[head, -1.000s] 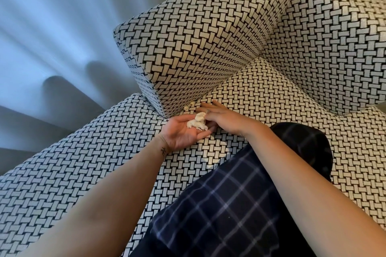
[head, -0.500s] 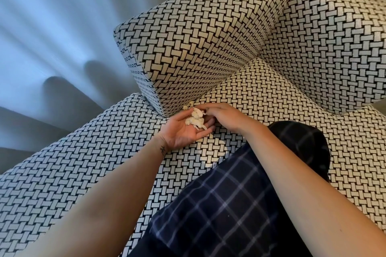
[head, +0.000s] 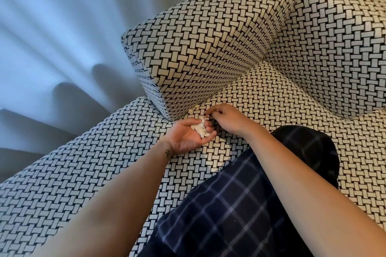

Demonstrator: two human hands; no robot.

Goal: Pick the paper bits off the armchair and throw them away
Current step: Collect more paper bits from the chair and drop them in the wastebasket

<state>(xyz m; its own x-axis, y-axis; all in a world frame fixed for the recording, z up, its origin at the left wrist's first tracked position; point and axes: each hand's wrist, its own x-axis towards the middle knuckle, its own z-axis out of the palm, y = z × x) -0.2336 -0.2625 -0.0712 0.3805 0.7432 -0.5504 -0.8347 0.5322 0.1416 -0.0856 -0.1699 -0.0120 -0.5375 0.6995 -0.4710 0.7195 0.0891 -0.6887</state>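
My left hand (head: pixel 188 138) lies palm up on the seat of the black-and-white woven armchair (head: pixel 271 98), cupping a small heap of white paper bits (head: pixel 201 128). Just right of it, my right hand (head: pixel 226 118) is palm down, with its fingertips pinched on a paper bit right above the heap. Two loose paper bits (head: pixel 193 109) lie on the seat at the foot of the left armrest (head: pixel 198 48), just beyond both hands.
My knee in dark checked trousers (head: pixel 250 204) rests on the seat's front. The backrest (head: pixel 338 37) rises at the right. Pale curtain folds (head: pixel 52 37) hang to the left of the chair.
My right hand reached toward the armrest base and has come back over the left palm with a bit pinched. The left hand shifted slightly and still holds the heap.
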